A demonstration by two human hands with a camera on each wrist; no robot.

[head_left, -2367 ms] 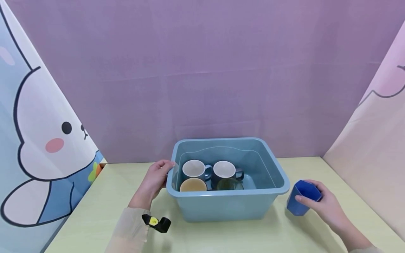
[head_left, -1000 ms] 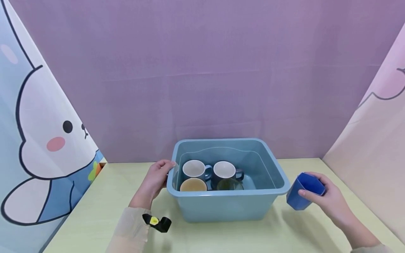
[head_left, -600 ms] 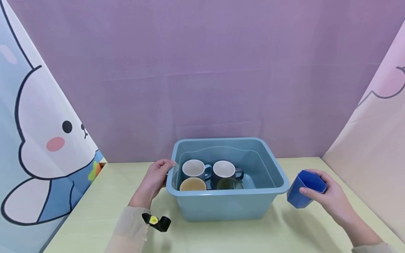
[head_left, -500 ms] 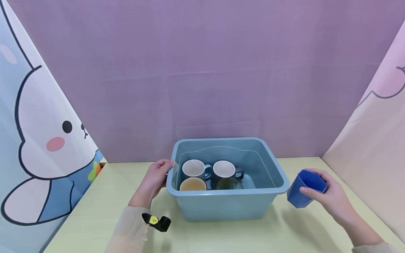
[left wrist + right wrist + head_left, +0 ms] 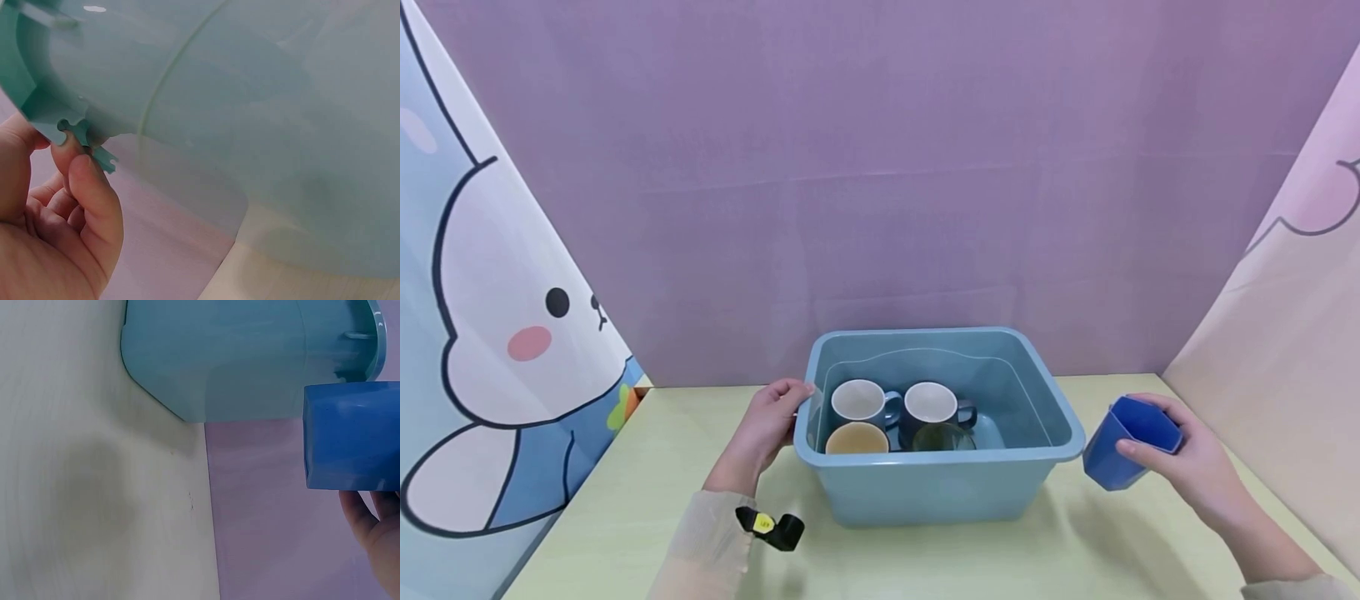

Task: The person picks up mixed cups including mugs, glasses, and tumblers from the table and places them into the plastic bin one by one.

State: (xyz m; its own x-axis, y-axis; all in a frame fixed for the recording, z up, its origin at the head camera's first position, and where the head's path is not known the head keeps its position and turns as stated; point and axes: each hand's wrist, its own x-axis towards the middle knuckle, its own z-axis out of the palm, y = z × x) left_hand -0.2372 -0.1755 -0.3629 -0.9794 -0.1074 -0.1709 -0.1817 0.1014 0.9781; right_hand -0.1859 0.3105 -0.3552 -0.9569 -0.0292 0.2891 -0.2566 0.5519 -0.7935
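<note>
A light blue plastic tub stands on the table, and my left hand grips its left rim. In the left wrist view the curled fingers hold the underside of the tub's rim. My right hand holds a dark blue six-sided cup, thumb on the near side, tilted and raised above the table just right of the tub. In the right wrist view the cup overlaps the tub's end wall; most of that hand is out of frame.
Inside the tub, toward its left, sit a light blue mug, a dark mug, a tan-lined cup and a dark see-through glass. The pale table meets a purple cloth backdrop behind and printed cloths at both sides.
My right hand has lifted the blue cup higher and shifted it slightly right, tilting it more. My left hand and the tub have stayed where they were.
</note>
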